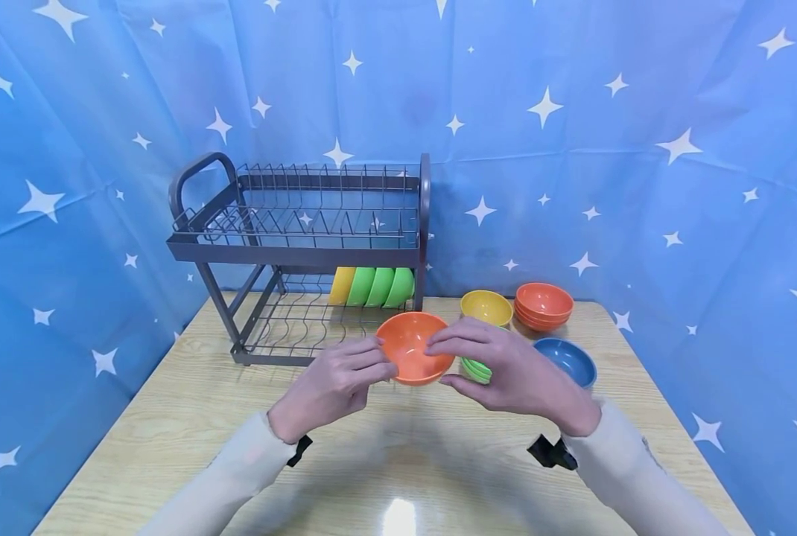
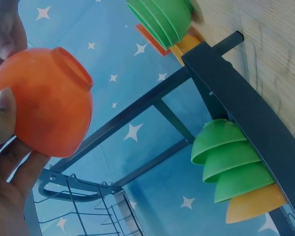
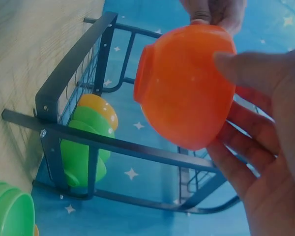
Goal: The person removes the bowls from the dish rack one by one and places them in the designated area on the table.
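Both hands hold one orange bowl (image 1: 412,357) above the wooden table (image 1: 170,424), in front of a dark two-tier dish rack (image 1: 291,246). My left hand (image 1: 372,359) grips the bowl's left side with thumb and fingers. On the opposite side my right hand (image 1: 462,346) pinches its rim and underside. In the left wrist view the orange bowl (image 2: 44,108) shows its base, with the left hand's fingers (image 2: 5,187) under it. The right wrist view has the bowl (image 3: 187,93) cupped by the right hand's fingers (image 3: 255,147).
One yellow and three green bowls (image 1: 372,286) stand on edge in the rack's lower tier; its upper tier holds nothing. On the table to the right are a yellow bowl (image 1: 486,307), stacked orange bowls (image 1: 544,305), a blue bowl (image 1: 566,361) and stacked green bowls (image 1: 475,370).
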The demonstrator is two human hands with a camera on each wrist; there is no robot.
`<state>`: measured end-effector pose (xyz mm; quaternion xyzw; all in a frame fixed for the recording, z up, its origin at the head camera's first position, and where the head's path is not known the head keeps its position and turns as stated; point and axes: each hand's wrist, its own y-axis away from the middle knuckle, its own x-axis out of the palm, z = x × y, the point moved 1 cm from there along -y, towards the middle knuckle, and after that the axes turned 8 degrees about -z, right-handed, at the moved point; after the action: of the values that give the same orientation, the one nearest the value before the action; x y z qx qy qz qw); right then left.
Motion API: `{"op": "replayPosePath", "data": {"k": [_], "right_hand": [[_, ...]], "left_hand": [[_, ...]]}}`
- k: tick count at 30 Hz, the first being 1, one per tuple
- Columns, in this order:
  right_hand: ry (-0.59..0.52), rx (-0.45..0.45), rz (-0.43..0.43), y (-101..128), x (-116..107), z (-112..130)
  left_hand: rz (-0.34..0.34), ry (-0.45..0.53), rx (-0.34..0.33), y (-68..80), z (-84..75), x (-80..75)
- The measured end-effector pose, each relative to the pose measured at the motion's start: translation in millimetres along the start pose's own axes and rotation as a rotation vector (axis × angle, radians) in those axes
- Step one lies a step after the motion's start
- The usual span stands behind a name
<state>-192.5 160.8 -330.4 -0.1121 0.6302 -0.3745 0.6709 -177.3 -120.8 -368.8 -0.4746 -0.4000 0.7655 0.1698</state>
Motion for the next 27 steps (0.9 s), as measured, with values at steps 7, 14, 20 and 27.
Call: {"op": "replayPosePath", "data": {"k": [7, 14, 20, 27], "right_hand": [[0.043, -0.094, -0.012, 2.5, 2.3, 2.2], [0.033, -0.122, -0.027, 5.6, 1.4, 2.3], [0.038, -0.103, -0.049, 8.5, 0.5, 1.3], [0.055, -0.093, -0.064, 10.8, -2.2, -0.9]], "left_hand": [[0.029, -0.009, 0.006, 0.7, -2.6, 1.8], [0.03, 0.02, 0.001, 0.0, -4.5, 4.1], [0.025, 0.056, -0.046, -0.8, -3.4, 8.0], [0.015, 0.045, -0.118, 1.9, -1.2, 12.5]]}}
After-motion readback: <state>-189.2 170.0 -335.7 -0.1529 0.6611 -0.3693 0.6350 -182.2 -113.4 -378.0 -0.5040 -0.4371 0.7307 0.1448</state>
